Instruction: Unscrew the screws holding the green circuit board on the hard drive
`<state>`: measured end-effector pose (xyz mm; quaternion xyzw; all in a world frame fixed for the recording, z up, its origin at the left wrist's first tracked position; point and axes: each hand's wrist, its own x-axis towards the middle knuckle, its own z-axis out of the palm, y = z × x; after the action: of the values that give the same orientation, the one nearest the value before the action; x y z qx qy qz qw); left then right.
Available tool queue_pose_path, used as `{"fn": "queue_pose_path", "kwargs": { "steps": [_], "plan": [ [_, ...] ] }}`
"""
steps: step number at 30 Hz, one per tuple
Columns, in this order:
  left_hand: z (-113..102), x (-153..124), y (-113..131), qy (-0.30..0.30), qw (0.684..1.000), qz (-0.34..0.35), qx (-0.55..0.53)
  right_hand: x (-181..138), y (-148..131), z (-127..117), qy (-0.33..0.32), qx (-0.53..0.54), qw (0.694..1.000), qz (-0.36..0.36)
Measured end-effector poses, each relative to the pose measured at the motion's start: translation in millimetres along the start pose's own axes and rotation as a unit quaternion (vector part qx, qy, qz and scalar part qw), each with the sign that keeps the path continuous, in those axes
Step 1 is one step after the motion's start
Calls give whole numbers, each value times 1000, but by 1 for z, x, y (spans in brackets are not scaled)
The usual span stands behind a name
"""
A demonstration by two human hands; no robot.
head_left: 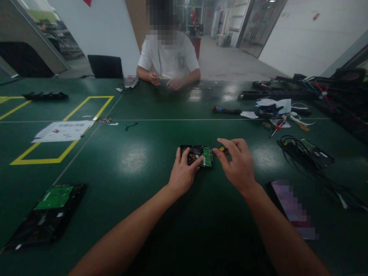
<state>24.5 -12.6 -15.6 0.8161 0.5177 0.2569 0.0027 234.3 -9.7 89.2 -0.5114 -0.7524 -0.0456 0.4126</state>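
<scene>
A hard drive (206, 152) lies on the green table with its green circuit board facing up. My left hand (184, 170) grips it, fingers over its left part and far edge, thumb across the board. Just off the drive's right end, my right hand (239, 165) has thumb and forefinger curled round a small black-and-yellow piece (222, 149); its exact kind is partly hidden by the fingers. Another hard drive (54, 197), also with a green board up, sits at the near left.
To the right are a tangle of black cables (299, 163), a circuit board (314, 149), a phone (290, 203) and a screwdriver (277, 127). A black-handled tool (227, 110) lies farther back. Paper (64, 130) rests at left. A person (172, 57) sits across the table (138, 214).
</scene>
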Motion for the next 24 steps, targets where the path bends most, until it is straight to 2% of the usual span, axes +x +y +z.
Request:
{"fn": "queue_pose_path", "kwargs": {
  "steps": [6, 9, 14, 17, 20, 24],
  "plan": [
    [0, 5, -2, 8, 1000, -3, 11, 32, -7, 5, -86, 11, 996, -35],
    [2, 9, 0, 10, 1000, -12, 12, 48, -8, 3, -119, 0, 993, -23],
    [6, 16, 4, 24, 999, -38, 9, 63, -1, -1, -133, -66, 989, 23],
    [6, 18, 4, 22, 999, -33, 7, 64, 4, -3, -116, -101, 987, 37],
    [5, 18, 2, 21, 999, -25, 11, 63, 7, -7, -98, -86, 991, 18],
    [6, 19, 1, 17, 999, -23, 19, 63, 7, -12, -121, -71, 990, 20]
  ]
}}
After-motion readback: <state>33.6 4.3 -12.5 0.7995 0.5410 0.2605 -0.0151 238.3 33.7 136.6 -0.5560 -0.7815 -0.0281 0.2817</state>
